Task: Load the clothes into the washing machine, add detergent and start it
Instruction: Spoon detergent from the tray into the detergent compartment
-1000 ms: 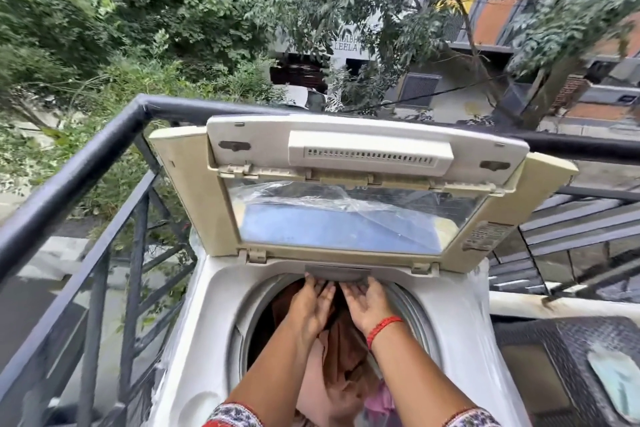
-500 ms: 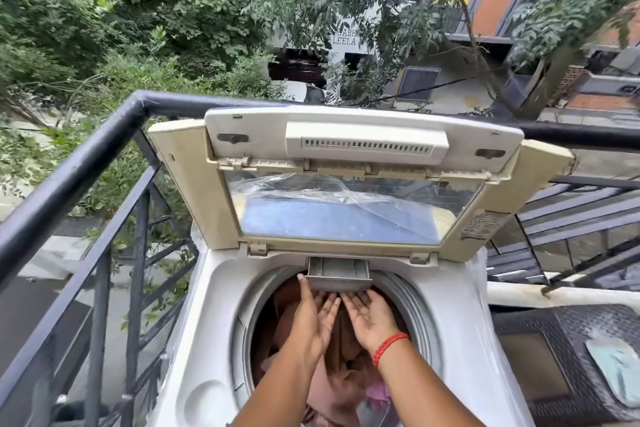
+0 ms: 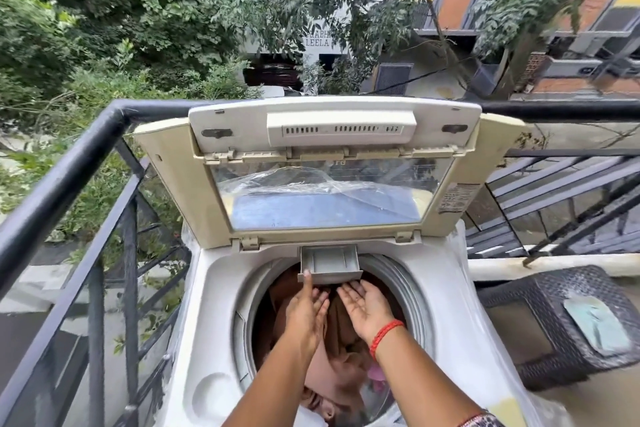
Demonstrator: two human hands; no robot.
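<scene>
A white top-loading washing machine (image 3: pixel 214 305) stands with its lid (image 3: pixel 173 184) raised upright. Brown and pink clothes (image 3: pixel 343 340) fill the drum. A small grey detergent drawer (image 3: pixel 329 263) sticks out from the back rim over the drum. My left hand (image 3: pixel 306 312) is below the drawer's left corner, one fingertip touching it, fingers spread. My right hand (image 3: pixel 365 308), with a red thread at the wrist, hovers palm up just under the drawer's right side, holding nothing.
A black metal railing (image 3: pixel 69 170) runs along the left and behind the machine. A dark woven stool (image 3: pixel 540 315) with a pale sachet (image 3: pixel 595 326) on top stands to the right. Trees and buildings lie beyond the balcony.
The detergent drawer has slid out from the back rim over the drum. Both hands drew back from the rim and now sit open beneath the drawer.
</scene>
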